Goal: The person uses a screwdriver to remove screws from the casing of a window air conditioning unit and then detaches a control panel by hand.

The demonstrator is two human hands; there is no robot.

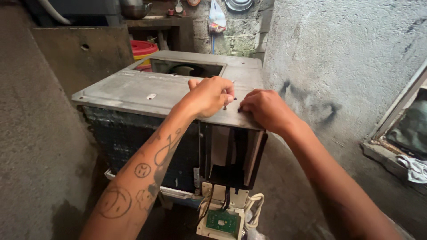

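Note:
A grey metal appliance housing (133,91) with a flat top panel and a dark finned coil on its front stands before me. My left hand (209,95) rests on the near right corner of the top panel, fingers curled around a small dark screw or tool tip (226,106). My right hand (262,109) lies beside it on the panel edge, fingertips pinching a small dark part (239,109). Exactly what each hand pinches is too small to tell. Below the corner hangs a white box with a green circuit board (221,221) and white cables (253,209).
A rough plaster wall (347,58) rises close on the right. A window frame with cloth (411,166) sits low at the far right. A red-lidded bucket (143,48) stands behind the housing. A concrete slab (84,53) stands at the back left.

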